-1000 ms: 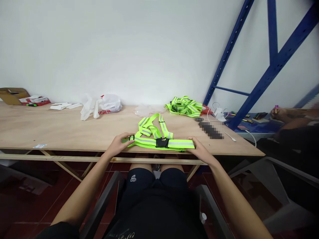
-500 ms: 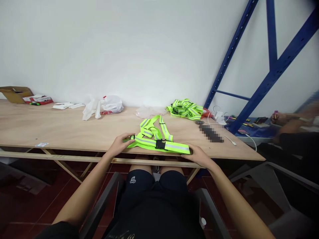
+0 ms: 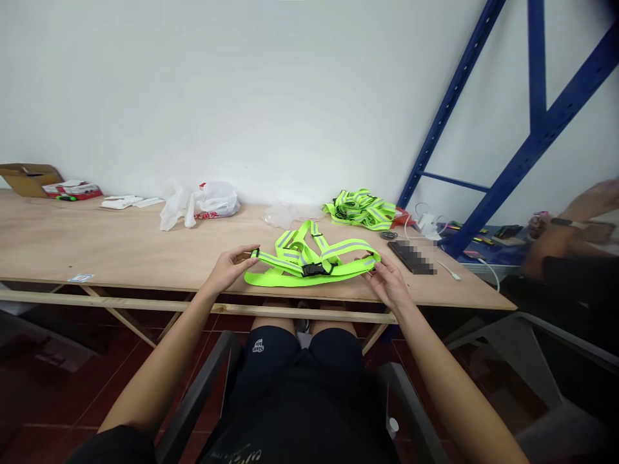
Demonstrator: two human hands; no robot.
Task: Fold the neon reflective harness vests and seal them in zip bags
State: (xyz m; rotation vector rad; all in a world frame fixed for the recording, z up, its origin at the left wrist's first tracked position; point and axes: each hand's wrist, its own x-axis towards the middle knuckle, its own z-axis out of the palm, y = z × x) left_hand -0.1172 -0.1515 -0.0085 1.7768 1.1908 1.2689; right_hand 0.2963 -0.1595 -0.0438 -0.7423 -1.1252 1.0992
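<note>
A neon-yellow reflective vest [image 3: 294, 260] made of straps with silver stripes lies near the front edge of the table, partly lifted. Its black buckle [image 3: 315, 269] is fastened in the middle of the waist belt. At the belt's left end, my left hand [image 3: 231, 267] pinches the strap beside a small black slider [image 3: 255, 253]. My right hand [image 3: 387, 280] grips the right end, where the belt bends round into a loop; some of those fingers are hidden behind the strap. Behind the buckle, the shoulder straps lie loosely crossed on the wood.
More reflective straps [image 3: 362, 209] are heaped by the wall. A white plastic bag [image 3: 217, 201], a clear bag [image 3: 285, 214] and a cardboard box [image 3: 29, 180] stand along the back. A phone [image 3: 411, 258] and cable lie right, near a blue rack [image 3: 512, 154]. Another person's arm [image 3: 575, 222] is far right.
The right end of the belt has been raised and opened into a loop by my right hand. My left hand has moved slightly up with its end, and the lower strap now hangs apart.
</note>
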